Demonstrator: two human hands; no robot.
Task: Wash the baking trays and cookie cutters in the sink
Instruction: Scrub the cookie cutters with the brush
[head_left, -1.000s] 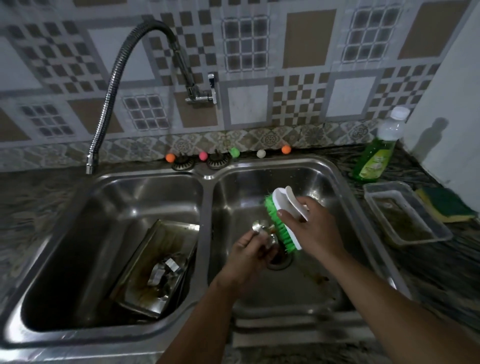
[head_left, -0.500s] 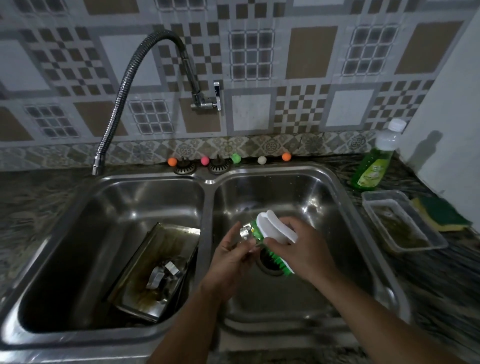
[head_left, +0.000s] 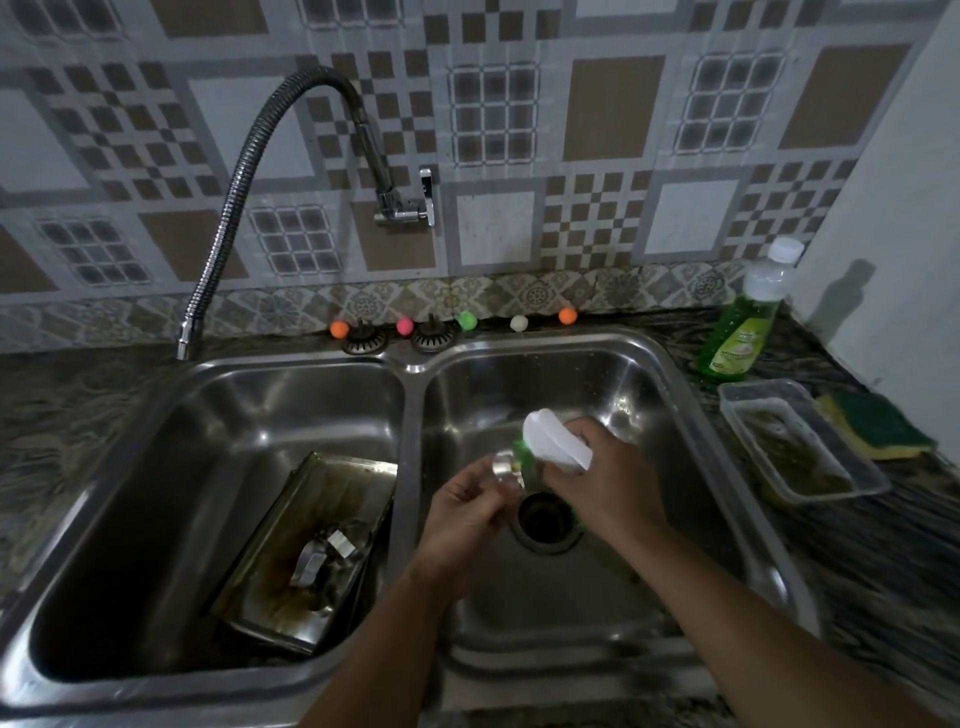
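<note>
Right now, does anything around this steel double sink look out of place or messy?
Yes. The metal baking tray leans tilted in the left basin, streaked with brown residue, with metal cookie cutters lying loose in it. The clear plastic container on the counter holds murky greenish liquid.

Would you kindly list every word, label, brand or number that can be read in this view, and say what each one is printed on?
Green dish soap bottle, on the counter right of the sink: it bears a label with printed wording, too small and blurred to read.
No other text, number or sign shows: none on the scrub brush, the baking tray, the faucet or the wall tiles.
</note>
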